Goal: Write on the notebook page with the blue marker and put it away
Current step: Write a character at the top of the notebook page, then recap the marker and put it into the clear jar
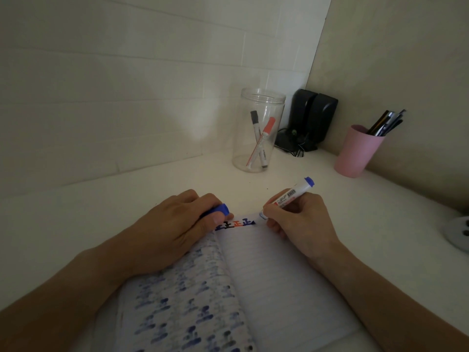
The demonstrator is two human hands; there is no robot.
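Observation:
An open lined notebook (279, 280) lies on the white desk in front of me. Its far edge carries a row of black, red and blue marks (234, 224). My right hand (299, 219) grips the blue marker (291, 195), tip down at the page's far right corner, blue end pointing up and away. My left hand (175, 229) rests on the left page, which shows blue ink bleed-through, and holds the marker's blue cap (219, 210) between thumb and fingers.
A clear plastic jar (257, 130) holding a black marker and a red marker stands behind the notebook. Right of it are two black speakers (311, 118) and a pink cup (356, 151) of pens. A grey round object (459, 235) sits at the right edge.

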